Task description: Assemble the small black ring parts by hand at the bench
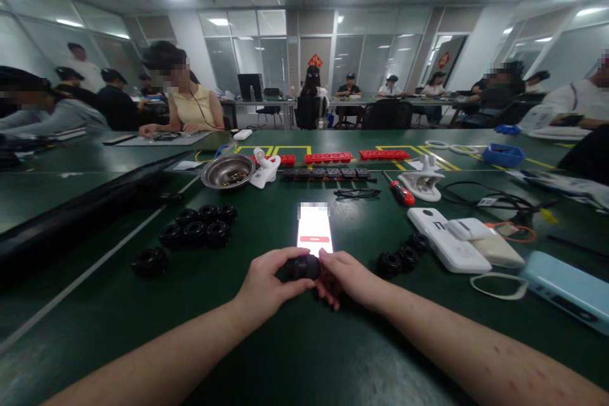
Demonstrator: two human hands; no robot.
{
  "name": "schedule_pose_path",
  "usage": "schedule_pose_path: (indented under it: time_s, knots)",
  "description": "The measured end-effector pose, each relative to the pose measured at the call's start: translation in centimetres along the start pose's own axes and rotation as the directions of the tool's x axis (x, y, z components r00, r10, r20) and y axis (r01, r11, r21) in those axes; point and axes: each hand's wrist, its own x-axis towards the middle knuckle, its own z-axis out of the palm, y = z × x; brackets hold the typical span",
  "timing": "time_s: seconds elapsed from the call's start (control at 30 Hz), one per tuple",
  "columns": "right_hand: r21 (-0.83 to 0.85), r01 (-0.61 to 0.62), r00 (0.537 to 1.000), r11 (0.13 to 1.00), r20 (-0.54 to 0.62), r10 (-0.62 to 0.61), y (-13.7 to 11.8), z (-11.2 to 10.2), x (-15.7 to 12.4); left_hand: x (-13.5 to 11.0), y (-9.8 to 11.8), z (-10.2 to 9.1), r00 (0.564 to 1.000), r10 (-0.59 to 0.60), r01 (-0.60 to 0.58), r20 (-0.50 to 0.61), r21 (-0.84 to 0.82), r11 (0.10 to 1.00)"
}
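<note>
My left hand is wrapped round a dark, ribbed cylindrical part, held just above the green table. At the right end of that part is my right hand, its thumb against it and its fingers curled below; the fingertips are partly in shadow. Directly behind the hands, a phone shows a bright white screen with a red bar, its lower edge partly covered. To the left sit several black ring-shaped parts, with one apart from them. Three similar black parts lie to the right.
Behind the phone are a steel bowl of small pieces, red trays, a black strip and a screwdriver. White power banks and a blue case lie right. People sit at surrounding tables.
</note>
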Motion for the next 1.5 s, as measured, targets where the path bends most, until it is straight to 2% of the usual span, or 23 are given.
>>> schedule_pose_path:
  time_s: [0.23,0.53,0.83,1.03,1.23,1.3,1.33,1.43,1.5]
  knots:
    - [-0.01,0.032,0.999,0.999,-0.025,-0.033,-0.2,-0.1,-0.3,0.2,0.1,-0.2,0.996,-0.065,0.066,0.064,-0.02,0.998]
    - [0.016,0.007,1.0,1.0,-0.007,-0.007,-0.1,0.1,0.0,-0.1,0.2,-0.1,1.0,0.003,-0.003,-0.004,0.0,1.0]
    - [0.018,0.054,0.997,0.998,-0.05,-0.053,-0.5,0.0,-0.4,0.2,0.3,-0.2,0.996,-0.077,0.078,0.035,-0.034,0.996]
    - [-0.042,0.045,0.998,0.998,-0.045,-0.047,-0.1,0.2,-0.1,-0.1,0.4,-0.1,1.0,-0.012,0.012,0.026,0.005,1.0]
    - [-0.168,0.095,0.972,0.981,-0.195,-0.127,0.1,0.8,-0.6,0.2,0.6,-0.3,0.987,-0.122,0.114,0.107,0.079,0.99]
    - [-0.34,0.126,0.954,0.932,-0.215,-0.208,-0.8,1.2,-1.5,0.0,1.2,-0.3,0.978,-0.138,0.117,0.159,0.136,0.984]
    - [-0.459,0.141,0.948,0.877,-0.192,-0.253,-1.3,1.6,-1.9,-0.3,1.6,-0.4,0.973,-0.136,0.105,0.184,0.168,0.98]
    - [-0.745,0.174,0.951,0.644,-0.043,-0.307,-2.8,2.8,-3.3,-1.8,2.6,-0.5,0.969,-0.13,0.069,0.211,0.277,0.958]
    - [-0.801,0.201,0.957,0.564,0.037,-0.288,-3.3,3.9,-3.9,-3.3,2.8,-0.7,0.972,-0.142,0.074,0.189,0.326,0.942]
